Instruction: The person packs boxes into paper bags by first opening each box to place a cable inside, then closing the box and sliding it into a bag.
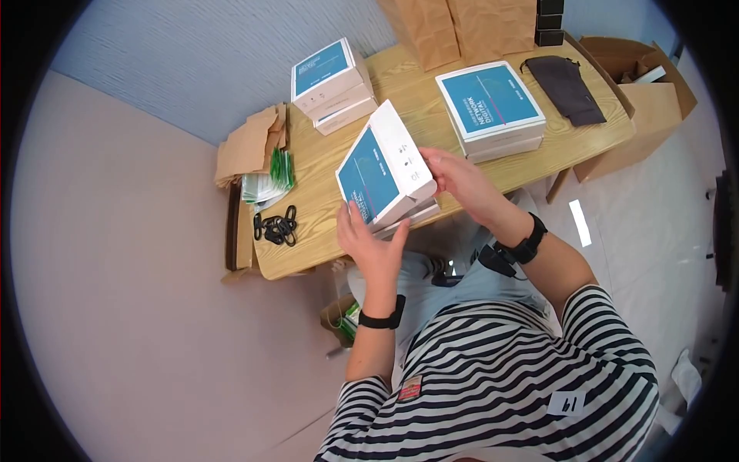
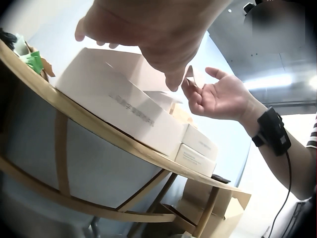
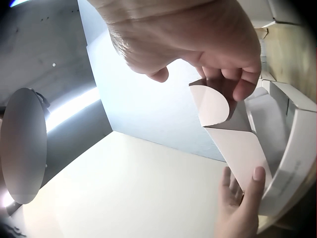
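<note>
A white cardboard box (image 3: 297, 144) with a teal-labelled lid (image 1: 368, 173) is at the table's front edge, its lid raised and tilted. My left hand (image 1: 371, 250) holds the lid's near left side, fingers over the teal label. In the right wrist view the left thumb (image 3: 257, 174) lies on the lid's side flap (image 3: 242, 151). Curled fingers of my right hand (image 1: 466, 183) are at the lid's right end, behind a rounded tab (image 3: 212, 104), with the thumb apart from it. The white inside of the box shows partly under the lid.
Similar boxes are stacked at the back left (image 1: 322, 71) and right (image 1: 493, 100). A dark pouch (image 1: 566, 88) lies farther right, near brown paper bags (image 1: 462, 31). Black carabiner-like loops (image 1: 277, 227) and green-edged packets (image 1: 269, 181) lie left. An open carton (image 1: 639, 108) stands beside the table.
</note>
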The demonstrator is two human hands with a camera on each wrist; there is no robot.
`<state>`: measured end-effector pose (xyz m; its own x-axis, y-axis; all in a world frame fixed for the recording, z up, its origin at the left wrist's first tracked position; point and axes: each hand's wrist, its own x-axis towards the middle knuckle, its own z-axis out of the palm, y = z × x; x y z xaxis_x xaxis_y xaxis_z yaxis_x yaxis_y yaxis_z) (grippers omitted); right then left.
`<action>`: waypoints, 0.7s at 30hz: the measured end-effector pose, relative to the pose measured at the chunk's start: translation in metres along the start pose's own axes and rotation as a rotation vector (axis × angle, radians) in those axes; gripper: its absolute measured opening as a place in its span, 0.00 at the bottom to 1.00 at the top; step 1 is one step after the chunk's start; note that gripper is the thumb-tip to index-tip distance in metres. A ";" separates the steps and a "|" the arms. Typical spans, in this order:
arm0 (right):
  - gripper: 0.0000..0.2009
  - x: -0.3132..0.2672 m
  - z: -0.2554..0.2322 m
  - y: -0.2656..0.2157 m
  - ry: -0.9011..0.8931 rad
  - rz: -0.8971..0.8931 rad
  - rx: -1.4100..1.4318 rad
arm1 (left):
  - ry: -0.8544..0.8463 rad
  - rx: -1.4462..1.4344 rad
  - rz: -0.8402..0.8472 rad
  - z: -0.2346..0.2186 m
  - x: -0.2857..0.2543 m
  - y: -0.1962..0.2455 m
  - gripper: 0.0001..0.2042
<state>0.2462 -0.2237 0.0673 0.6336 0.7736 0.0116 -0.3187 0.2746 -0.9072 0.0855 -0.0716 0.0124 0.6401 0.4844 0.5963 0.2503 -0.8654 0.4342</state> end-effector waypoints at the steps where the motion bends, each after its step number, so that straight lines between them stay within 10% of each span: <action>1: 0.23 -0.001 0.004 -0.001 -0.036 -0.031 0.002 | 0.057 0.016 0.069 0.002 0.000 0.006 0.51; 8: 0.27 0.002 0.018 0.001 -0.179 -0.137 -0.154 | 0.150 -0.109 -0.036 0.024 0.004 0.004 0.45; 14: 0.17 0.011 0.019 0.017 -0.070 -0.120 -0.466 | 0.204 -0.504 -0.459 0.012 0.007 -0.003 0.36; 16: 0.13 0.022 0.022 0.036 -0.018 -0.408 -1.009 | 0.201 -0.576 -0.423 0.004 0.009 0.003 0.33; 21: 0.08 0.050 0.031 0.065 -0.268 -0.378 -1.559 | 0.154 -0.544 -0.350 0.007 0.005 -0.013 0.32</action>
<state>0.2353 -0.1498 0.0221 0.3185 0.9177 0.2376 0.9072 -0.2224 -0.3570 0.0903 -0.0583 0.0052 0.4665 0.7726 0.4307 -0.0036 -0.4853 0.8743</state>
